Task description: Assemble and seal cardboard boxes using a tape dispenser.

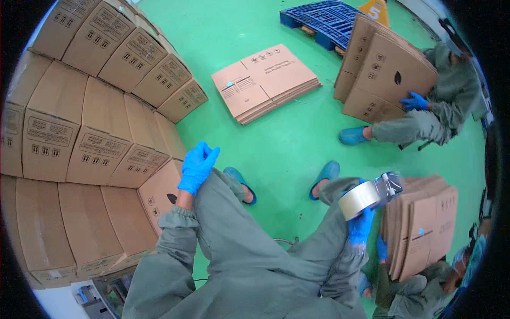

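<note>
My left hand (196, 169), in a blue glove, is beside my left knee. Its fingers look loosely curled, and nothing shows in them. My right hand (361, 226), also gloved in blue, is closed around a tape dispenser (383, 189) over my right thigh. A wide roll of clear-to-cream packing tape (359, 200) sits on the dispenser and covers part of that hand. Nearest my left hand is a brown carton (158, 199) at the bottom of the carton stack.
Stacked cartons (106, 122) form a wall at the left. Flattened cartons (271, 80) lie on the green floor (271, 159) ahead. At the right, one person holds cardboard sheets (390, 74), and another sits by more flattened cartons (425, 223). A blue pallet (324, 18) lies behind.
</note>
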Action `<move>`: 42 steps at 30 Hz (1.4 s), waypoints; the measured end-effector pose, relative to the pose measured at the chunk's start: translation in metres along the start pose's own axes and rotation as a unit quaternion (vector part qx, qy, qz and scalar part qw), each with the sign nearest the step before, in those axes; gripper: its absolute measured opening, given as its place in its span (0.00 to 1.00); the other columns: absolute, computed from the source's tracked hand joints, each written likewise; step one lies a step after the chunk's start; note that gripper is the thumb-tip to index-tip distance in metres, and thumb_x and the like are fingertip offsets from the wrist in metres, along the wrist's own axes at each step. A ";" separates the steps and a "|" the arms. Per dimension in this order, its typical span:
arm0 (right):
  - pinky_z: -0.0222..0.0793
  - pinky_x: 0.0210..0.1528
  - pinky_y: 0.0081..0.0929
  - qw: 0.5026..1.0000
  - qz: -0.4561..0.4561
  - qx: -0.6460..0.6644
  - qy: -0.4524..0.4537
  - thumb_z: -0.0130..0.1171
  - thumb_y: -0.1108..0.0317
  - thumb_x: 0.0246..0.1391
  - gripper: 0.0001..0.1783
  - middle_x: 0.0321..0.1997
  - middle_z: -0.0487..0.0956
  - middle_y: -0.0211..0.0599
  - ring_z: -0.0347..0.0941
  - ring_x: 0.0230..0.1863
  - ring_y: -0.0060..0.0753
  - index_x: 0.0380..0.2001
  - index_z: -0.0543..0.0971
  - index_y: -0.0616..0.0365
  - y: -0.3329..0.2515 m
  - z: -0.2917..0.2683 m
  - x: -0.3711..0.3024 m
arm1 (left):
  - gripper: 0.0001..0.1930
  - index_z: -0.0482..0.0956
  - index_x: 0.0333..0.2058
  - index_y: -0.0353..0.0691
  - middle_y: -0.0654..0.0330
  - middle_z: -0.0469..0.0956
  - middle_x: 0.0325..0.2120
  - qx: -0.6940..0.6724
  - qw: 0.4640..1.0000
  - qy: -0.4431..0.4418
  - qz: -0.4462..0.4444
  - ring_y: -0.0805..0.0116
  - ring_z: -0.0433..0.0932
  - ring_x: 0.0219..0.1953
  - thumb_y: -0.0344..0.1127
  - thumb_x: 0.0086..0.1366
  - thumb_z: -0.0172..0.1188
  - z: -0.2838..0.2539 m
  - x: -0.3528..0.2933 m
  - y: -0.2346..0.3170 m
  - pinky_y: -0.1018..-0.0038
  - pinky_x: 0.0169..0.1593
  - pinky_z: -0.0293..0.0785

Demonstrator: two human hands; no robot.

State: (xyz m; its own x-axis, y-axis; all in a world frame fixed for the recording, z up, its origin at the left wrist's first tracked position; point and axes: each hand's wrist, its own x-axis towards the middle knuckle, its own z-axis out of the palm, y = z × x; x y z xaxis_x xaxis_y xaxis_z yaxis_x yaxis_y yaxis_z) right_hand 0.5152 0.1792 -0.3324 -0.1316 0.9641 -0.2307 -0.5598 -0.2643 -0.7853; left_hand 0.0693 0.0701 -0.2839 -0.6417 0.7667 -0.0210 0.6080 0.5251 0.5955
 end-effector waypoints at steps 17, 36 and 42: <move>0.67 0.54 0.41 0.984 -0.003 0.175 -0.033 0.40 0.61 0.64 0.26 0.46 0.72 0.41 0.71 0.45 0.37 0.61 0.58 0.66 -0.003 0.037 0.131 | 0.36 0.74 0.48 0.31 0.45 0.76 0.44 0.078 0.984 -0.159 0.022 0.53 0.75 0.46 0.62 0.57 0.55 0.084 0.226 0.018 0.63 0.51 0.70; 0.61 0.33 0.27 0.971 0.209 0.086 -0.078 0.40 0.58 0.64 0.25 0.29 0.65 0.32 0.61 0.29 0.26 0.58 0.61 0.64 -0.061 0.009 0.147 | 0.41 0.50 0.62 0.30 0.38 0.55 0.61 0.330 0.937 0.001 0.118 0.45 0.59 0.61 0.38 0.54 0.60 0.393 0.339 -0.159 0.55 0.57 0.63; 0.59 0.30 0.23 0.983 0.053 0.166 -0.050 0.44 0.60 0.62 0.27 0.27 0.61 0.30 0.58 0.28 0.24 0.57 0.60 0.69 -0.048 -0.007 0.087 | 0.31 0.59 0.59 0.38 0.39 0.66 0.54 0.318 0.929 0.039 0.186 0.43 0.77 0.39 0.37 0.57 0.55 0.277 0.200 -0.032 0.58 0.35 0.76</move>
State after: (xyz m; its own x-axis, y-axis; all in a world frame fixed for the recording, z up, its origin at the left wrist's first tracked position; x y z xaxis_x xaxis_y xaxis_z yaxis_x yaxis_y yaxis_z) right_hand 0.5367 0.2759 -0.3191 -0.2730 0.9340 -0.2304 -0.7730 -0.3556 -0.5254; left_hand 0.0516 0.3091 -0.5297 -0.3482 0.9229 0.1644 0.9320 0.3596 -0.0445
